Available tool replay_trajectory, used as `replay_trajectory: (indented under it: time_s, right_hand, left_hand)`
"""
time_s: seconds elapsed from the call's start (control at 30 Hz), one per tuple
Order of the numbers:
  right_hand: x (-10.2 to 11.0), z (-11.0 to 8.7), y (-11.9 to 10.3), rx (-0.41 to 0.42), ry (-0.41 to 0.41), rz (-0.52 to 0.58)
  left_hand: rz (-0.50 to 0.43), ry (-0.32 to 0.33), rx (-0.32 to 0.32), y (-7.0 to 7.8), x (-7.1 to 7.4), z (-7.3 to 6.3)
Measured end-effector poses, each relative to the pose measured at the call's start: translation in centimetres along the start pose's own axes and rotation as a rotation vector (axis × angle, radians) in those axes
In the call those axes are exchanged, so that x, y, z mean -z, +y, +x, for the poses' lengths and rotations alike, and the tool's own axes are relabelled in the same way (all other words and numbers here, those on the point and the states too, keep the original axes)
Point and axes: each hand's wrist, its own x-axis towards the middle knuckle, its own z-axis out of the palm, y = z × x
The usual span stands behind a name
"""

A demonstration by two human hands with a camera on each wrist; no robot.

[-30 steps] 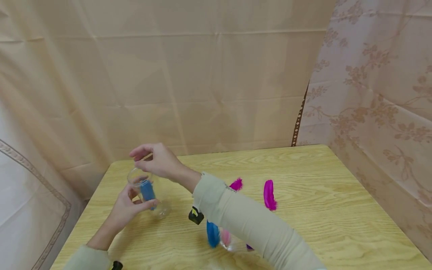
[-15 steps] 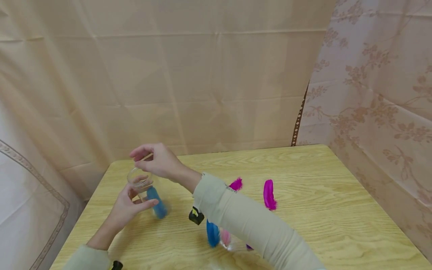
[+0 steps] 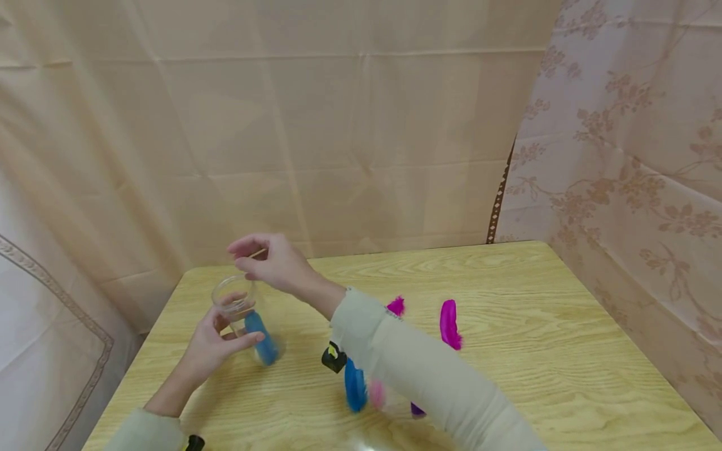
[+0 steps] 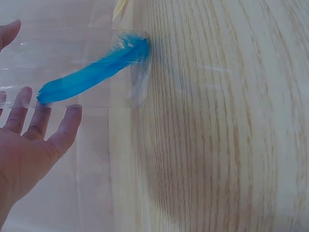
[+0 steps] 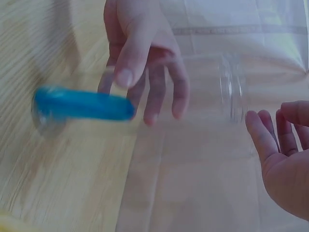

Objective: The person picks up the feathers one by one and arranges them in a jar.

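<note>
A tall clear jar (image 3: 239, 307) stands tilted a little on the left part of the table. My left hand (image 3: 205, 351) grips its side, thumb on the near wall and fingers round the far one. Inside, a blue feather (image 4: 91, 77) leans with its fluffy end at the jar's bottom. Just above and to the right of the open rim is my right hand (image 3: 282, 266), its fingers loosely bent. In the right wrist view, the fingertips of that hand (image 5: 285, 159) are right by the rim, with nothing visible between them.
Beside my right sleeve lie another blue feather (image 3: 355, 387), a pink feather (image 3: 376, 394) and a purple piece (image 3: 417, 410), partly covered. Magenta feathers (image 3: 449, 324) lie farther right. Curtains (image 3: 361, 156) hang behind the wooden table (image 3: 536, 351).
The blue feather has dropped from the jar's upper part to its bottom. My right hand has shifted slightly right and up from the rim. The left hand keeps its grip.
</note>
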Motion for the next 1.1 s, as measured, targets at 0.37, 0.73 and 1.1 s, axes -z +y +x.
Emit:
replay_trajectory:
  time_s: [0.37, 0.73, 1.1]
  right_hand:
    - [4.5, -0.2, 2.7, -0.11, 0.038, -0.093]
    - [8.3, -1.4, 5.7, -0.225, 0.048, -0.382]
    - [9.8, -2.8, 10.2, -0.331, -0.066, -0.695]
  left_hand:
    - [-0.01, -0.003, -0.007, -0.3, 0.2, 0.0]
    - [-0.005, -0.008, -0.017, -0.4, 0.2, 0.1]
    - [0.006, -0.003, -0.011, -0.5, 0.1, 0.0]
